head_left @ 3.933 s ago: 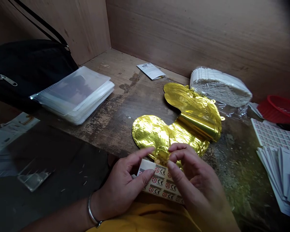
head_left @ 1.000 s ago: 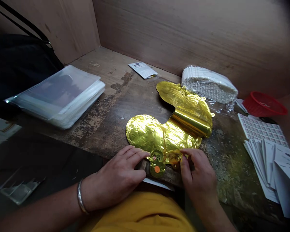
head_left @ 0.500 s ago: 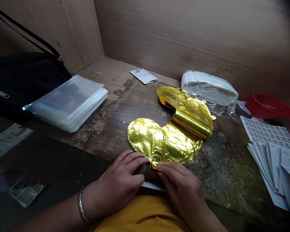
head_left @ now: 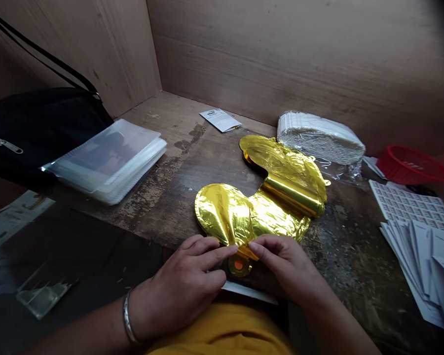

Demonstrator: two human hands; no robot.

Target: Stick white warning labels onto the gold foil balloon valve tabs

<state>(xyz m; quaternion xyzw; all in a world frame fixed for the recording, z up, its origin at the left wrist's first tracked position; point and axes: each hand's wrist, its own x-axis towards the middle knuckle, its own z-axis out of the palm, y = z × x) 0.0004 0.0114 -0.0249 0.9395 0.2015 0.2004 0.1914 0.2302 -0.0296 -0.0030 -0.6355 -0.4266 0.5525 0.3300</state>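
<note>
A flat gold foil balloon [head_left: 259, 197] lies on the worn wooden table [head_left: 192, 162], its far part folded over. Its near tab with an orange dot [head_left: 239, 265] hangs at the table's front edge. My left hand [head_left: 185, 281], with a metal bangle on the wrist, pinches the foil's near edge beside the tab. My right hand [head_left: 284, 268] pinches the same edge from the right, fingertips almost meeting the left. A white sheet [head_left: 249, 292] lies under both hands on my lap.
A stack of clear plastic sleeves [head_left: 111, 158] and a black bag [head_left: 33, 128] sit at the left. A wrapped white bundle [head_left: 318, 135], a red basket [head_left: 414, 167], a sticker sheet [head_left: 410, 204] and white papers [head_left: 425, 256] lie to the right. A small label [head_left: 220, 120] lies near the back wall.
The sticker sheet I held earlier has gone down to my lap. Both hands moved onto the balloon's near edge, and the tab with the orange dot now shows between my fingers.
</note>
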